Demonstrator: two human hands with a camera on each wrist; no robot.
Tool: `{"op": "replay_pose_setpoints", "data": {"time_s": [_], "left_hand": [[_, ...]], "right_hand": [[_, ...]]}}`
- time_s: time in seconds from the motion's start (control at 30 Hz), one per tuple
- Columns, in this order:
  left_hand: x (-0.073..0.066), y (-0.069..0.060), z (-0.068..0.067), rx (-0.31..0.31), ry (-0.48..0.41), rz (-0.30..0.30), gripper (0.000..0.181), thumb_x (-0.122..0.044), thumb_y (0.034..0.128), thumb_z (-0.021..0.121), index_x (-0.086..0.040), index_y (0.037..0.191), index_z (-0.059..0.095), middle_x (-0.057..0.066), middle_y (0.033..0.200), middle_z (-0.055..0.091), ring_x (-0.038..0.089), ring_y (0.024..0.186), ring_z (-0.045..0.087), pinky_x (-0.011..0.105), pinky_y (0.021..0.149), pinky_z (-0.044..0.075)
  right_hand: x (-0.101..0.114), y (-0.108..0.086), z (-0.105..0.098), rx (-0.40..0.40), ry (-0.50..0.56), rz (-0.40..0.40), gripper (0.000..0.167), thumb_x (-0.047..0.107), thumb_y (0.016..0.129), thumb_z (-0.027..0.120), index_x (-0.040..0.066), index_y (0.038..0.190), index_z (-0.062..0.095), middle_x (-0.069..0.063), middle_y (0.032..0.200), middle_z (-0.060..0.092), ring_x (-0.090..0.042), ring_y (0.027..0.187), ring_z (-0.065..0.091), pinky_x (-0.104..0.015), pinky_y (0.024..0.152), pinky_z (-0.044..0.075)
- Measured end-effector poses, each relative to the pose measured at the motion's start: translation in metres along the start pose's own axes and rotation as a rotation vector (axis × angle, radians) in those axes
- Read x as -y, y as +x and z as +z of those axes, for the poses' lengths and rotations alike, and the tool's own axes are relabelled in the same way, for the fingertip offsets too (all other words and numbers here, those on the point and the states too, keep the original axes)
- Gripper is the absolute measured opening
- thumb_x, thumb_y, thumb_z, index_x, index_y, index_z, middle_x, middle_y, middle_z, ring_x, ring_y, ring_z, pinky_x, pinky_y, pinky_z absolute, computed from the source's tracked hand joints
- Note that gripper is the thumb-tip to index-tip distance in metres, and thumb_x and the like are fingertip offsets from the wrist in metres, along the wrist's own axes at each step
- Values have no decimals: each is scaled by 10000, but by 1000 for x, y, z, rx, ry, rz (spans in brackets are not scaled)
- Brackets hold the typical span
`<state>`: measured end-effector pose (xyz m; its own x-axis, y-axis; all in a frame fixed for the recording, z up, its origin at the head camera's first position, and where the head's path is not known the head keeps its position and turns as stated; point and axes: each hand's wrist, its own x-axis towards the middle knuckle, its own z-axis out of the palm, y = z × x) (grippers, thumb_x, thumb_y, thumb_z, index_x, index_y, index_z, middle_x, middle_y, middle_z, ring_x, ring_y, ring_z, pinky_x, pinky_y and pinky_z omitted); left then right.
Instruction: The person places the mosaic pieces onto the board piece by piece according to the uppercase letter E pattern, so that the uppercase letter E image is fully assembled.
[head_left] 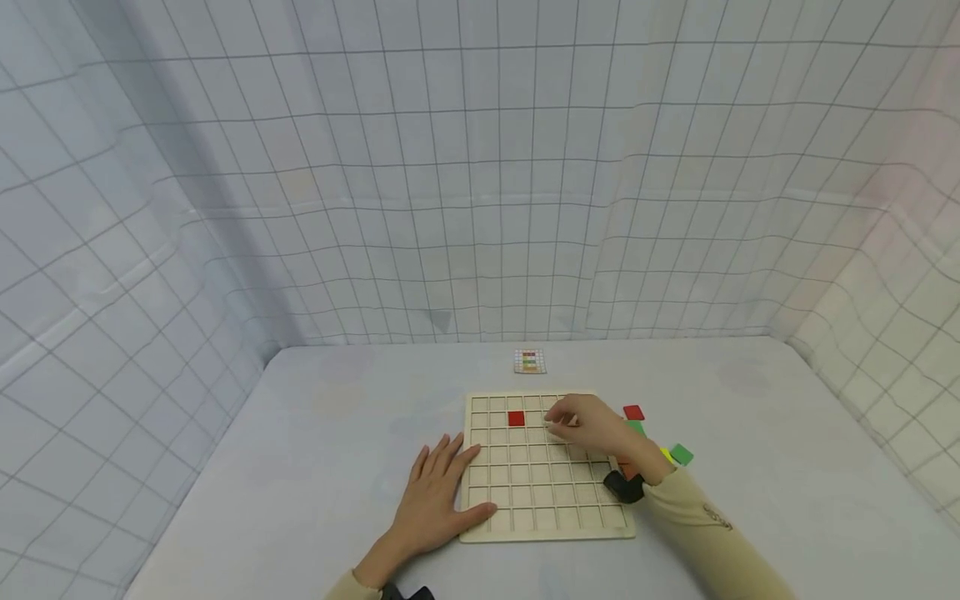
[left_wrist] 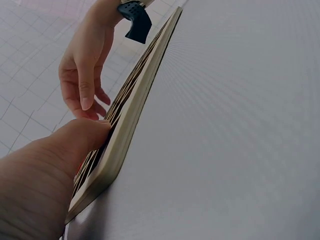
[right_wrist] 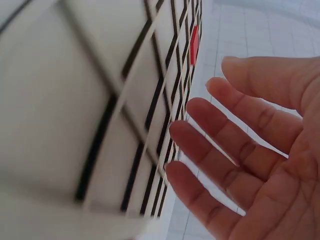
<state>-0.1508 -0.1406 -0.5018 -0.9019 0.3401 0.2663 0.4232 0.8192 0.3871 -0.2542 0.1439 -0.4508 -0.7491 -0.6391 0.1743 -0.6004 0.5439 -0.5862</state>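
A cream wooden board (head_left: pixel 531 498) divided into square cells by raised strips lies flat on the table. One red square tile (head_left: pixel 516 418) sits in a cell near its top, also seen in the right wrist view. My left hand (head_left: pixel 435 504) rests at the board's left edge with fingers spread, its thumb lying over the rim. Above the board's upper right part hovers my right hand (head_left: pixel 588 423), fingers loosely bent. The right wrist view shows nothing between its thumb and fingers (right_wrist: pixel 197 137).
Loose tiles lie right of the board, partly behind the right forearm: a red tile (head_left: pixel 633 412), a green tile (head_left: pixel 682 454), an orange tile (head_left: pixel 628 471) and a bit of yellow (head_left: pixel 667 455). A small card with a coloured grid (head_left: pixel 529 362) lies beyond the board. Grid-patterned curtains (head_left: pixel 465 183) surround the table.
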Motion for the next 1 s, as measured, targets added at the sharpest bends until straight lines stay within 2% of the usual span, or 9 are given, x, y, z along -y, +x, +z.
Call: {"op": "replay_pose_setpoints", "data": {"time_s": [0.27,0.43,0.57,0.73,1.0], "left_hand": [[0,0,-1,-7,-5,12,824,-659,819,566,-145,1445,414,132,1502,308,320,1399,193,500,1111,69],[0,0,-1,-8,-5,17,825,-660,819,564,-143,1444,415,133,1500,311,320,1398,196,499,1111,66],[1,0,-1,-11,-7,21,821,-654,819,570,-141,1441,419,136,1497,317,321,1397,200,503,1110,71],[1,0,-1,-13,-13,18,819,-651,818,573,-142,1441,421,135,1497,317,323,1396,201,508,1109,74],[1,0,-1,-2,-6,11,826,-670,820,553,-153,1448,412,127,1504,306,316,1401,189,501,1111,67]], "right_hand": [[-19,-26,-24,-112,-111,191,80,157,882,685,104,936,711,43,863,636,-116,724,556,-300,605,468],[-29,-39,-36,-110,-138,312,132,161,839,727,80,939,696,34,796,576,-133,686,505,-312,585,438],[-34,-46,-41,-106,-162,355,197,171,816,756,54,962,695,8,803,549,-164,721,482,-326,629,433],[-40,-51,-44,-120,-153,378,210,184,820,757,46,963,691,-6,795,524,-180,724,470,-318,596,416],[-48,-49,-44,-60,-92,425,193,244,799,777,102,885,678,10,780,531,-184,733,472,-308,613,410]]}}
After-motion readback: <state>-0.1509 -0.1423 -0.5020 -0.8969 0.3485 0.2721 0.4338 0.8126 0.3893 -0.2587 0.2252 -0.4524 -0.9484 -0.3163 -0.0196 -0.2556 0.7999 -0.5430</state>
